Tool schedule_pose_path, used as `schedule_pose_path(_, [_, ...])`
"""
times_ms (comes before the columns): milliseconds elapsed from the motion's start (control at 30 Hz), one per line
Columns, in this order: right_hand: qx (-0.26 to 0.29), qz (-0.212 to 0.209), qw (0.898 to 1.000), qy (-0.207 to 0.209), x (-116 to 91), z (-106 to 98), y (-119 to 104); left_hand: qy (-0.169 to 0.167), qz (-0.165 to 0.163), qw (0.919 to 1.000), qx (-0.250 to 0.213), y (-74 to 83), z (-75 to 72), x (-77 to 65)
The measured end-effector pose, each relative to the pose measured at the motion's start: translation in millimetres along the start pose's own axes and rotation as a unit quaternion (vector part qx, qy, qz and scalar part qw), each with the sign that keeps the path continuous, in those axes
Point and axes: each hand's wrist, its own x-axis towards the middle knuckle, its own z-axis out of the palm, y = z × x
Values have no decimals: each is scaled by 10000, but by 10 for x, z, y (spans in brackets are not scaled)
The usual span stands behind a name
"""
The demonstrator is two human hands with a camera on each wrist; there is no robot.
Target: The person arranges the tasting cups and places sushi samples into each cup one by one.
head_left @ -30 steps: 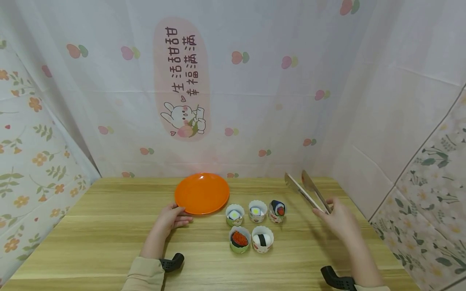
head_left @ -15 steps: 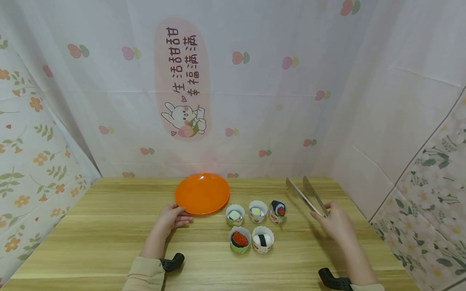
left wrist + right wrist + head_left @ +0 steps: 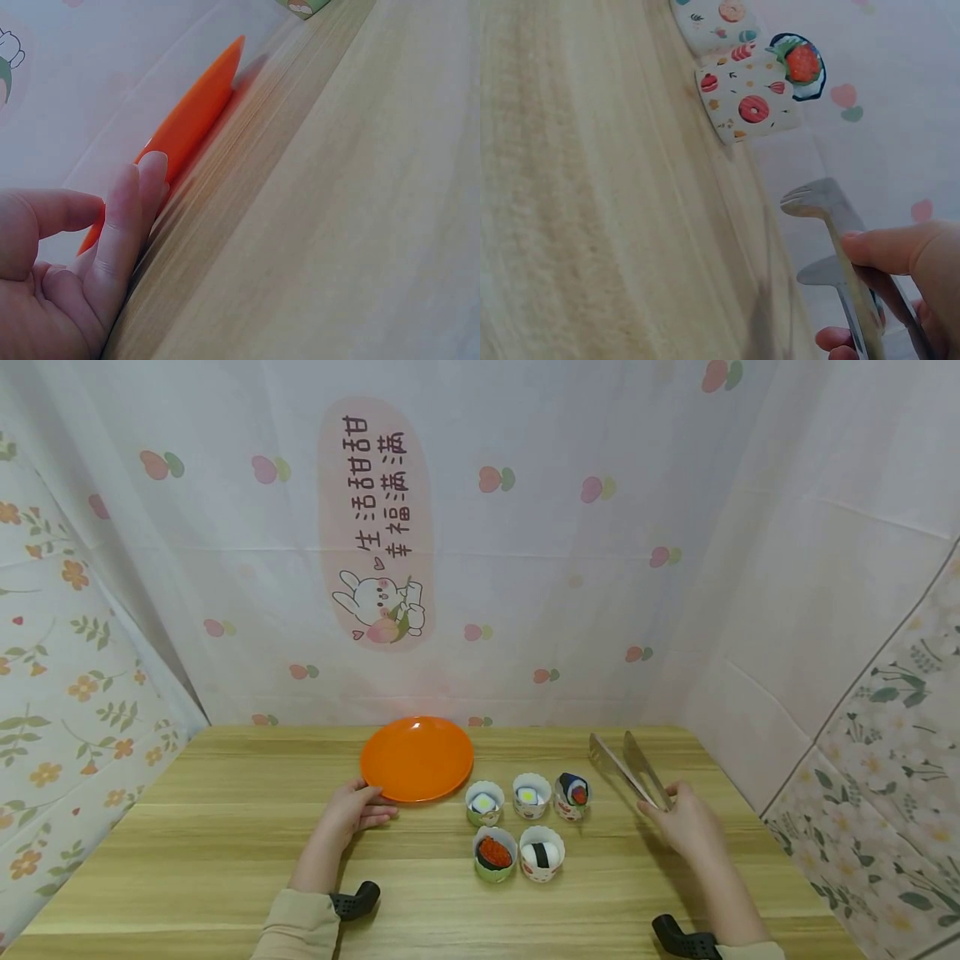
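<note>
My left hand [image 3: 351, 814] is at the near left edge of an orange plate [image 3: 417, 760], its thumb and fingers pinching the rim in the left wrist view. The plate lies at the back of the wooden table. My right hand [image 3: 686, 818] grips metal tongs [image 3: 849, 271], whose tips stand apart with nothing between them and point toward the back. Nearest to the tongs is a patterned paper cup [image 3: 739, 97] with a dark-wrapped sushi roll [image 3: 575, 790] in it. Two cups beside it hold white sushi rolls [image 3: 483, 803] with yellow centres.
In the front row stand a green cup [image 3: 492, 874] with orange-red roe sushi [image 3: 494, 852] and a patterned cup [image 3: 551, 871] with white sushi [image 3: 541, 855] banded in black. A printed curtain [image 3: 540, 577] hangs behind the wooden table [image 3: 225, 827].
My right hand has moved slightly left and the tongs' tips have come lower and a little nearer to me. The left hand, the plate and the cups have stayed in place.
</note>
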Motion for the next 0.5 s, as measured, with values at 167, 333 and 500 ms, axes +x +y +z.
schedule_pose_path(167, [11,13,10000,21,4,25,12,5,1,10000,2,1,0,4])
schedule_pose_path(333, [-12,25,10000,64,7,45,28,-2,-6,10000,-25,4,3,4])
schedule_pose_path(500, [-24,59,9999,149,19,81,54,7,-30,10000,-50,2,2,8])
